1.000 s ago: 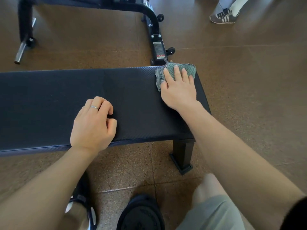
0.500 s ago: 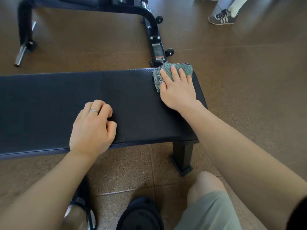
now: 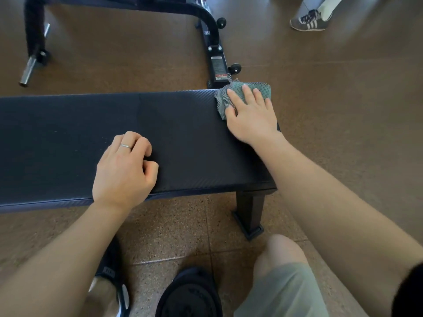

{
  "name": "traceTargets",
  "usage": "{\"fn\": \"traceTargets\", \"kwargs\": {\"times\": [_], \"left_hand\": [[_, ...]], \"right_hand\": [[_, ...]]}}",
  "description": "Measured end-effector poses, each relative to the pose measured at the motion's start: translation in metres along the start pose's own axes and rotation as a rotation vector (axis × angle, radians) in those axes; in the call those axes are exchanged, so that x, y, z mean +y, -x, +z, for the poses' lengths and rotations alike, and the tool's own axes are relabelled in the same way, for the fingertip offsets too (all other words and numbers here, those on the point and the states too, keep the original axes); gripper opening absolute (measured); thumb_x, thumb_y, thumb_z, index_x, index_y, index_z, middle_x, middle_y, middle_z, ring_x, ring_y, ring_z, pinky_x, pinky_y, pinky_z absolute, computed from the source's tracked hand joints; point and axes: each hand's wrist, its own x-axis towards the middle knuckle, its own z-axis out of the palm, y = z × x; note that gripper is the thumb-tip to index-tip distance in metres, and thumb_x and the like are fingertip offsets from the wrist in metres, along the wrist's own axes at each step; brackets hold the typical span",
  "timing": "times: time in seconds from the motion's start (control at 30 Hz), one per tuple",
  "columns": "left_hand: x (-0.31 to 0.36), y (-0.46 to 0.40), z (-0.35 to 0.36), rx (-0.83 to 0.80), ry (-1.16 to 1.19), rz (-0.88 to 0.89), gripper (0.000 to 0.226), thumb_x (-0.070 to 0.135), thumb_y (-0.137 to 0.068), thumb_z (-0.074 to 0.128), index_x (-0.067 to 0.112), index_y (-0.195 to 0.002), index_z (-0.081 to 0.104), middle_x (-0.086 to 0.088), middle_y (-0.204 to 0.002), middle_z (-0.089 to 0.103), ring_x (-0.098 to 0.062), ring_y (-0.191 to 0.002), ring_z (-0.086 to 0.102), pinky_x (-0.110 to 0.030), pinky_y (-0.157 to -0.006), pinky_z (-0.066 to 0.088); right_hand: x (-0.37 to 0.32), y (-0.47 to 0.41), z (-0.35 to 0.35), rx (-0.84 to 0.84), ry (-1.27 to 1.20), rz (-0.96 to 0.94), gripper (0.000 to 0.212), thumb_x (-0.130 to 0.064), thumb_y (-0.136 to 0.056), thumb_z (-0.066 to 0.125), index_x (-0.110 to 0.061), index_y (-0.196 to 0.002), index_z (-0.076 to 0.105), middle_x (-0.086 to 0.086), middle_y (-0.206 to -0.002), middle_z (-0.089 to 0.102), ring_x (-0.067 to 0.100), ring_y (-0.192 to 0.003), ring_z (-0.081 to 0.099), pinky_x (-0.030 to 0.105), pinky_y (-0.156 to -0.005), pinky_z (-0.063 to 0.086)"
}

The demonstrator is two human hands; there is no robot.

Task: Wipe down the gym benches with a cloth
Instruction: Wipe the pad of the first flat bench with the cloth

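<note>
A flat black padded gym bench (image 3: 68, 138) runs across the view from the left edge to the right of centre. A green and grey knitted cloth (image 3: 261, 89) lies on its far right corner. My right hand (image 3: 250, 115) presses flat on the cloth with straight, spread fingers. My left hand (image 3: 124, 168) rests on the pad near the front edge, its fingers curled under and holding nothing; a ring is on one finger.
The bench's black leg (image 3: 249, 213) stands on the brown tiled floor below its right end. Behind the bench is the black frame of another machine (image 3: 216, 53) with small wheels and a steel bar (image 3: 29, 69). Another person's striped shoe (image 3: 309, 21) is at the far right. My own feet and knee are at the bottom.
My right hand with the cloth has stayed on the far right corner, shifting only slightly along the edge. The left hand has kept its place on the pad.
</note>
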Motion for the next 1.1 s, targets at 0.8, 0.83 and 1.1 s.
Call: {"fn": "traceTargets", "kwargs": {"times": [0.8,0.83,1.1], "left_hand": [[0.001,-0.002,0.0,-0.007,-0.036,0.02,0.015,0.018,-0.086,0.044,0.008,-0.089,0.054,-0.007,-0.102,0.054,-0.029,-0.094,0.049,-0.039,-0.068,0.041],[0.001,-0.001,0.0,-0.007,-0.036,0.021,0.015,0.018,-0.086,0.044,0.008,-0.089,0.054,-0.007,-0.102,0.054,-0.029,-0.095,0.049,-0.039,-0.068,0.041],[0.002,-0.001,0.0,0.006,-0.039,0.032,0.016,0.018,-0.087,0.044,0.007,-0.09,0.056,-0.009,-0.103,0.056,-0.029,-0.095,0.051,-0.035,-0.069,0.038]], "right_hand": [[0.024,-0.008,-0.015,-0.001,-0.176,0.199,0.057,-0.052,-0.104,0.027,-0.041,-0.159,0.018,0.012,-0.163,0.022,0.038,-0.139,0.038,0.048,-0.11,0.036],[0.028,0.007,-0.014,0.01,-0.192,0.199,0.056,-0.052,-0.104,0.027,-0.041,-0.159,0.02,0.014,-0.158,0.028,0.038,-0.134,0.042,0.048,-0.107,0.038],[0.025,0.136,0.01,0.135,-0.157,0.263,0.057,-0.05,-0.105,0.028,-0.037,-0.16,0.019,0.014,-0.141,0.038,0.03,-0.123,0.045,0.043,-0.1,0.042]]}}
